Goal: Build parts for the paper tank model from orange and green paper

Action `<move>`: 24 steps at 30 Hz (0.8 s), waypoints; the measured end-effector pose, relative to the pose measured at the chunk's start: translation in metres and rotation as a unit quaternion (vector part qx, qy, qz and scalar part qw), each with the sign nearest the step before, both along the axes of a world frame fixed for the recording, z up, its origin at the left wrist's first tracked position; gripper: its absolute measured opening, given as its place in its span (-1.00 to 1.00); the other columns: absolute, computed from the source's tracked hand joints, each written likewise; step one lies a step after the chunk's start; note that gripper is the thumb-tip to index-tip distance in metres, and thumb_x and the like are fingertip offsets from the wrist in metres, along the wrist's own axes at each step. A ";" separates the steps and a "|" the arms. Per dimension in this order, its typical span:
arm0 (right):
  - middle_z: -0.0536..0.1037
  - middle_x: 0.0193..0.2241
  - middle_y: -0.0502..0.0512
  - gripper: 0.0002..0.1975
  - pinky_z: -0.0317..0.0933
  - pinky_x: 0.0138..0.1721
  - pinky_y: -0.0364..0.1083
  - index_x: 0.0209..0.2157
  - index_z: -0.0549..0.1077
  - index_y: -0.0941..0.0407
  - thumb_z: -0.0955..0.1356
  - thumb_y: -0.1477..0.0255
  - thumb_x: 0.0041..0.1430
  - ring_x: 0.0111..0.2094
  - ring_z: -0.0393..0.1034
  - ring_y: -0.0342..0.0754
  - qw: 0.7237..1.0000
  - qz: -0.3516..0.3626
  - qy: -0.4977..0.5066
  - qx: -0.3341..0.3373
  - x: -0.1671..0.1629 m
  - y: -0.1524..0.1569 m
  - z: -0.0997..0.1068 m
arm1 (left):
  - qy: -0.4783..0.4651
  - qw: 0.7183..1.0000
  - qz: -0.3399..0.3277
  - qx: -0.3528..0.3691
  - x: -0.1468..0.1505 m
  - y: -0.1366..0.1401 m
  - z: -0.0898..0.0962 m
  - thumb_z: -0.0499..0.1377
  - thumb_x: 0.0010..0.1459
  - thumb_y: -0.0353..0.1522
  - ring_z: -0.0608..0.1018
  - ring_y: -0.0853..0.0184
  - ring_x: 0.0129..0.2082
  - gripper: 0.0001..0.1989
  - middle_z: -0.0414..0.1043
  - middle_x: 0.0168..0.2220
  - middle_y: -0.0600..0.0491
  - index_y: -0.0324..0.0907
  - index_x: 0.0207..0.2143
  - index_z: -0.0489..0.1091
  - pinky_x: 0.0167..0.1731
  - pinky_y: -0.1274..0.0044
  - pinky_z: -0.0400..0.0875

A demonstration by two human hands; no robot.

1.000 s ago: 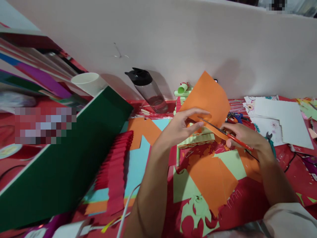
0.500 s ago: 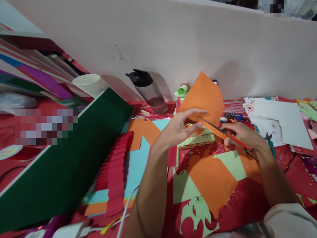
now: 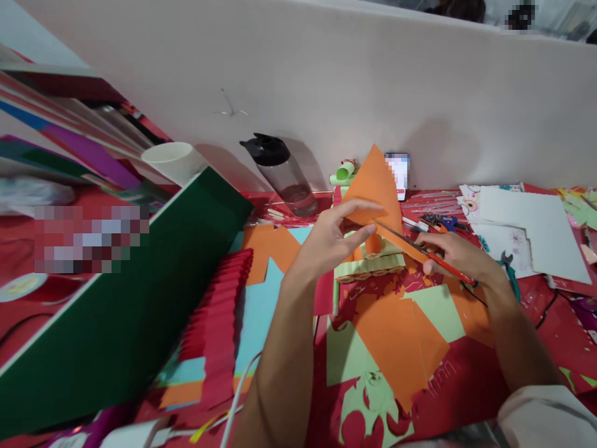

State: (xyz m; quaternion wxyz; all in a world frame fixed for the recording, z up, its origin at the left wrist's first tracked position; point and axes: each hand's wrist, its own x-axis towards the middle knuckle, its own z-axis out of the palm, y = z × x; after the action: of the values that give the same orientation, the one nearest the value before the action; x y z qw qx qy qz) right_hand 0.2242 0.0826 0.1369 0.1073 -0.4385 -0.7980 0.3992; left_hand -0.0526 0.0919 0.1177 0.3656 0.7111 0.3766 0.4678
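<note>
An orange sheet of paper [image 3: 373, 180] is pinched between the thumb and fingers of my left hand [image 3: 333, 233], held up above the table. My right hand [image 3: 450, 252] grips red-handled scissors [image 3: 443, 264], their blades pointing left along the paper's lower edge. The blade tips lie close to my left thumb. Just beneath the sheet stands a pale green and orange paper construction [image 3: 370, 264] with rolled tubes, partly covered by my left hand. Orange offcuts [image 3: 401, 342] and a light green cut-out sheet [image 3: 368, 407] lie below on the red table.
A tilted dark green board [image 3: 135, 298] fills the left side, near pleated red paper [image 3: 221, 323]. A water bottle [image 3: 284, 177], a white cup [image 3: 172, 160] and a phone [image 3: 401, 177] stand along the wall. Pliers [image 3: 509, 270] and white sheets [image 3: 536, 230] lie at right.
The orange paper has turned in my left hand and now looks narrower, uncovering the phone behind it. The scissors stay at nearly the same place. The view has shifted slightly.
</note>
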 end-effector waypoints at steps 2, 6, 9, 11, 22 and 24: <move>0.46 -0.45 -0.03 -0.49 0.03 -0.38 -0.10 -0.21 0.49 0.07 0.38 -0.11 0.19 -0.44 0.23 -0.08 1.000 -0.001 0.001 -0.001 0.000 0.000 0.000 | -0.009 1.000 0.003 -0.003 0.002 -0.001 0.001 0.35 0.26 -0.12 0.65 0.18 -0.03 -0.65 0.62 0.04 -0.09 -0.11 -0.01 0.57 -0.08 0.42 0.59; 0.45 -0.44 -0.05 -0.53 0.03 -0.38 -0.10 -0.22 0.45 0.07 0.41 -0.07 0.17 -0.44 0.21 -0.09 1.000 -0.007 0.003 -0.003 -0.001 -0.001 -0.001 | -0.016 1.000 0.001 -0.013 0.003 -0.002 0.002 0.35 0.25 -0.11 0.65 0.17 -0.02 -0.62 0.62 0.06 -0.10 -0.13 0.00 0.57 -0.10 0.44 0.59; 0.41 -0.48 -0.09 -0.55 -0.01 -0.39 -0.10 -0.21 0.43 0.06 0.44 -0.04 0.15 -0.46 0.17 -0.10 1.000 -0.014 0.000 -0.003 -0.001 -0.002 -0.001 | -0.008 1.000 0.002 -0.016 0.003 -0.003 0.003 0.36 0.24 -0.11 0.66 0.18 -0.02 -0.62 0.61 0.08 -0.09 -0.12 0.01 0.57 -0.10 0.44 0.60; 0.41 -0.47 -0.09 -0.56 -0.01 -0.38 -0.09 -0.18 0.42 0.04 0.44 -0.02 0.16 -0.45 0.18 -0.10 1.000 -0.010 -0.002 -0.004 -0.001 -0.003 -0.001 | -0.002 1.000 0.004 -0.016 0.004 -0.003 0.003 0.36 0.23 -0.12 0.66 0.18 -0.04 -0.62 0.61 0.08 -0.09 -0.12 0.01 0.57 -0.13 0.45 0.61; 0.45 -0.43 -0.02 -0.51 0.06 -0.35 -0.08 -0.17 0.40 0.05 0.39 -0.09 0.19 -0.41 0.24 -0.05 1.000 0.006 -0.015 0.012 -0.003 -0.005 0.001 | 0.025 0.999 -0.006 -0.037 0.014 -0.008 0.008 0.32 0.26 -0.18 0.66 0.28 -0.23 -0.66 0.61 0.07 -0.06 -0.09 0.03 0.56 -0.43 0.55 0.55; 0.38 -0.49 -0.07 -0.53 0.02 -0.39 -0.09 -0.22 0.38 0.04 0.39 -0.09 0.20 -0.45 0.18 -0.07 1.000 -0.001 -0.008 0.005 -0.004 -0.005 -0.001 | 0.031 0.999 -0.001 -0.032 0.014 -0.008 0.009 0.32 0.27 -0.18 0.66 0.26 -0.20 -0.67 0.60 0.07 -0.06 -0.09 0.03 0.57 -0.40 0.54 0.56</move>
State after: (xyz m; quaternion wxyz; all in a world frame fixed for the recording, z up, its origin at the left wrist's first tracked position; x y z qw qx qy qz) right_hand 0.2204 0.0780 0.1360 0.1031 -0.4417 -0.8005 0.3918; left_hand -0.0389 0.0839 0.1264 0.3768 0.7134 0.4017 0.4333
